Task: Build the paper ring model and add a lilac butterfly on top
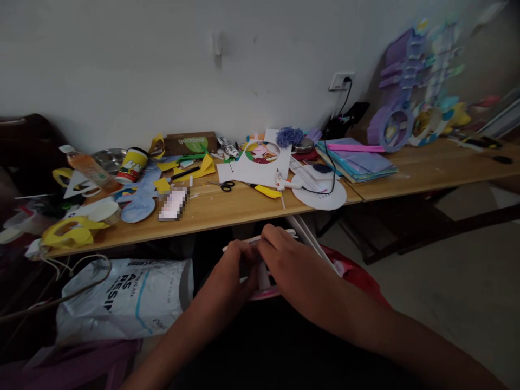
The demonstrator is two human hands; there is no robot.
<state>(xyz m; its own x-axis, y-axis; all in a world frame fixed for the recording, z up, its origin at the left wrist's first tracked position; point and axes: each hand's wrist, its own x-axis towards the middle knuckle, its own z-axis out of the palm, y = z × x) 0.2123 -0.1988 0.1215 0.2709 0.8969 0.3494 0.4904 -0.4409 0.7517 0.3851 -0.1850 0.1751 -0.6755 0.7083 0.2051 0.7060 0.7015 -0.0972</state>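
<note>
Low in front of the table's edge, my left hand [231, 273] and my right hand [294, 262] come together, fingers bent and closed on a white craft piece [264, 277]. A thin white strip [289, 233] sticks out past the fingers, and the piece has a pink lower edge [265, 293]. My hands cover most of it, so its full shape is hidden. On the table just beyond lie a white glue gun [286, 182], a yellow utility knife [266, 191] and black-handled scissors [227, 186].
The wooden table [203, 216] carries a bottle [89, 168], a yellow cup [133, 164], a white disc [325, 199], coloured foam sheets [361, 162] and a purple model [396, 92]. A white sack [125, 298] stands at lower left, a red bag [361, 279] at right.
</note>
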